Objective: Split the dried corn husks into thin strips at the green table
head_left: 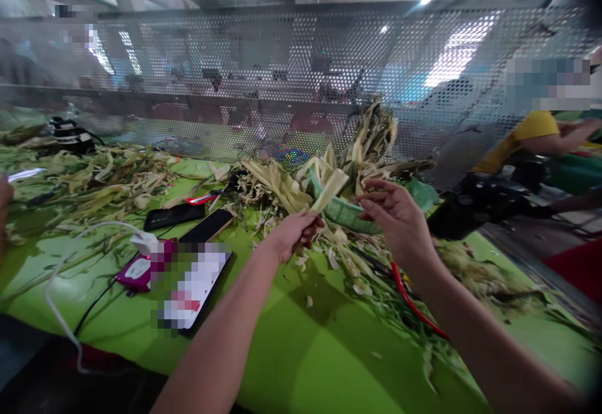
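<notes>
My left hand [294, 233] is closed in a pinch on a pale corn husk strip [330, 189] that rises up and to the right from its fingers. My right hand [394, 213] hovers just right of the strip with its fingers spread and nothing in it. Behind both hands lies a heap of corn husks [362, 144] over a green plastic basket [345, 213]. Husk scraps [350, 263] litter the green table [301, 345] beneath my hands.
Two dark phones [174, 216] and a blurred-out phone lie left of my arm, with a white charger and cable [143, 241]. Red-handled scissors [207, 197] and a red-handled tool [411, 301] rest among husks. A perforated metal screen [291, 69] backs the table. A person in yellow [527, 135] sits at right.
</notes>
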A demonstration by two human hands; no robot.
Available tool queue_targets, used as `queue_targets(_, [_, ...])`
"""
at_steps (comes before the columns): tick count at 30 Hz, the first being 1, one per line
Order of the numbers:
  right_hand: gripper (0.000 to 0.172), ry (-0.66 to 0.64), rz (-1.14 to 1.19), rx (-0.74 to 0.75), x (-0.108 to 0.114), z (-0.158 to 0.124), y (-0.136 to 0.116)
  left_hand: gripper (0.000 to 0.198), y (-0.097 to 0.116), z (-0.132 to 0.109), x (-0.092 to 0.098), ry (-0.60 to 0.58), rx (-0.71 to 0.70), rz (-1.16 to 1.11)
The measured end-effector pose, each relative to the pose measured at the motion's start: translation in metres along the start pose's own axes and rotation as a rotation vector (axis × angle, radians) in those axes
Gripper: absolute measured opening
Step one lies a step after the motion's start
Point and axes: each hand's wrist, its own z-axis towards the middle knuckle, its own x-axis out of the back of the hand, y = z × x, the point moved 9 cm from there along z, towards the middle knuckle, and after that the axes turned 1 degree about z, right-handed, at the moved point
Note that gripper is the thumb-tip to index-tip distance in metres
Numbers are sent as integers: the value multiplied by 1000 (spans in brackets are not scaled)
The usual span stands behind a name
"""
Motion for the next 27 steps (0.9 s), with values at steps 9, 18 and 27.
queue_targets(9, [29, -275, -102, -234, -50, -37, 37, 18, 11, 2, -4, 126, -184, -424])
queue_targets(18, [29, -313, -110, -252, -63, -49, 35, 23, 12, 2, 7, 244, -253, -343])
queue_targets(27, [14, -549, -378, -57, -81, -57, 41, 26, 17, 0, 13, 258, -308, -417])
